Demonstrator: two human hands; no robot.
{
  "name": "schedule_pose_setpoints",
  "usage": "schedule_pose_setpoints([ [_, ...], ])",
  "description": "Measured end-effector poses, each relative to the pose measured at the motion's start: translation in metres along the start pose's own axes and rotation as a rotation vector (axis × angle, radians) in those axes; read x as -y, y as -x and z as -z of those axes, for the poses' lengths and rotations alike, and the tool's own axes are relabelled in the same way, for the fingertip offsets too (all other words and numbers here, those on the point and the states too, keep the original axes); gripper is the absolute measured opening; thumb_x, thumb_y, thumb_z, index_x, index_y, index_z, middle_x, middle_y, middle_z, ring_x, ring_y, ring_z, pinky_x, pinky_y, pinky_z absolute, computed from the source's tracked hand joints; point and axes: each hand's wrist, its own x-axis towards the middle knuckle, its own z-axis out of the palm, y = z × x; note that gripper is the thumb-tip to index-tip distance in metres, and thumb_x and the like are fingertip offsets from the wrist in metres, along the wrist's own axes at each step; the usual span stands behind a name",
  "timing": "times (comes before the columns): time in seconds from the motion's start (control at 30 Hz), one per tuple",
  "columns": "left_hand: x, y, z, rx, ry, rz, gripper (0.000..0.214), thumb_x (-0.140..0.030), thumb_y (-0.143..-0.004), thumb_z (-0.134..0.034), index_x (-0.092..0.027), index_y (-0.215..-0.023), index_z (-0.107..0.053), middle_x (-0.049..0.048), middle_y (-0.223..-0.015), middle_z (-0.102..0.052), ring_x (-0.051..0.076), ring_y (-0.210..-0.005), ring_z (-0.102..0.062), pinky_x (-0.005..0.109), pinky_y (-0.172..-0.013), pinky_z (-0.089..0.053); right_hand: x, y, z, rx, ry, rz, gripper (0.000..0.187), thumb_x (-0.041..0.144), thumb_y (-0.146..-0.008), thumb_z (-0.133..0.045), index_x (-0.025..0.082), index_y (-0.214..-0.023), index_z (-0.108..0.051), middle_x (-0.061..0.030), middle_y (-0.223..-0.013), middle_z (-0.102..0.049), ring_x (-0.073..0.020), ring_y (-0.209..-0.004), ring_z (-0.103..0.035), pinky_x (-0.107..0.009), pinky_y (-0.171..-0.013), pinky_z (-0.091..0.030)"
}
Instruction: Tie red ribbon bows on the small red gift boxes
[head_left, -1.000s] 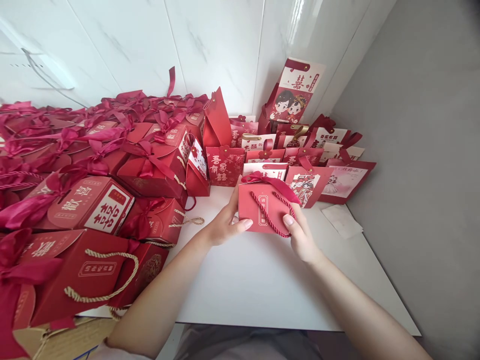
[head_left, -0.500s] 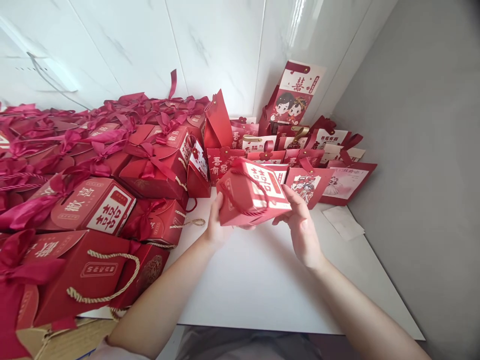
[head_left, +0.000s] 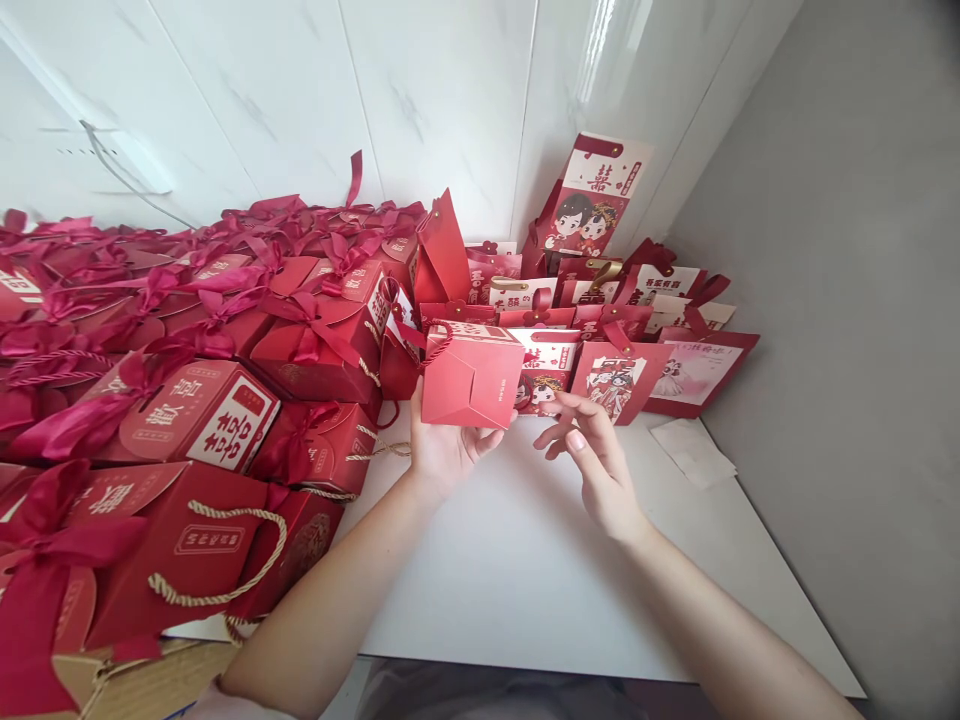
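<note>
A red paper gift box (head_left: 469, 378) is held above the white table, its folded bottom flaps turned towards me. My left hand (head_left: 448, 450) grips it from below and the left side, thumb bent under its lower edge. Part of a red cord handle shows at the box's upper left corner. To the right, my right hand (head_left: 592, 455) is off the box, fingers apart and slightly curled, with nothing in it. Just behind the held box stands a small red and white box (head_left: 546, 365) with a cartoon couple.
Many red gift boxes with ribbon bows (head_left: 199, 410) crowd the left side. Several red and pink gift bags (head_left: 619, 375) stand in rows by the wall. A white paper slip (head_left: 694, 450) lies on the white table (head_left: 517, 570). A grey wall (head_left: 847, 300) borders the right.
The gift box has been turned so its bottom faces me instead of its printed side. My right hand has let go of it; the left hand keeps hold.
</note>
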Motion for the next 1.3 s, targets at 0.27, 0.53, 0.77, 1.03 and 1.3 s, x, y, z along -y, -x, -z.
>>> schedule_pose_setpoints([
  [0.27,-0.0008,-0.0007,0.0032,0.061,0.047,-0.008,0.071,-0.062,-0.095,-0.039,-0.01,-0.14,-0.054,0.0176,-0.113,-0.074,0.031,-0.093,-0.075,0.032,-0.066,-0.063,0.0004,0.0013,-0.0006,0.028,-0.013,-0.033,0.035,0.042,-0.1,-0.056,0.032,-0.133,-0.051,-0.0067,-0.124,-0.061,-0.0174,-0.085,-0.065,-0.036,-0.078,-0.05],
  [0.53,-0.0041,-0.0015,0.0045,0.038,0.09,0.054,0.083,-0.071,-0.093,-0.034,-0.007,-0.142,-0.051,0.022,-0.113,-0.073,0.031,-0.094,-0.075,0.03,-0.066,-0.064,-0.0028,0.0016,-0.0001,0.039,-0.029,-0.037,0.035,0.04,-0.1,-0.057,0.032,-0.134,-0.051,-0.0057,-0.119,-0.062,-0.0165,-0.085,-0.065,-0.035,-0.078,-0.05],
  [0.77,-0.0043,-0.0018,0.004,0.05,0.121,0.067,0.085,-0.073,-0.091,-0.036,-0.006,-0.141,-0.053,0.0218,-0.112,-0.073,0.031,-0.093,-0.075,0.03,-0.066,-0.064,-0.0034,0.0013,-0.0012,0.043,-0.04,-0.046,0.035,0.04,-0.1,-0.058,0.031,-0.133,-0.051,-0.0062,-0.116,-0.064,-0.0173,-0.084,-0.065,-0.037,-0.078,-0.052],
  [1.03,-0.0043,-0.0014,0.0012,0.007,0.115,0.063,0.083,-0.072,-0.092,-0.034,-0.007,-0.14,-0.052,0.0218,-0.111,-0.073,0.031,-0.091,-0.075,0.03,-0.063,-0.063,-0.0044,0.0019,-0.0008,0.052,-0.039,-0.053,0.034,0.039,-0.1,-0.058,0.032,-0.132,-0.052,-0.0056,-0.114,-0.065,-0.0171,-0.084,-0.065,-0.037,-0.079,-0.054],
  [1.3,-0.0038,-0.0013,-0.0011,-0.009,0.117,0.082,0.081,-0.067,-0.093,-0.036,-0.006,-0.146,-0.047,0.0224,-0.11,-0.073,0.031,-0.09,-0.075,0.031,-0.062,-0.063,-0.004,0.0014,-0.0008,0.066,-0.032,-0.051,0.032,0.038,-0.1,-0.058,0.032,-0.131,-0.053,-0.0039,-0.109,-0.065,-0.0166,-0.085,-0.064,-0.037,-0.082,-0.053],
])
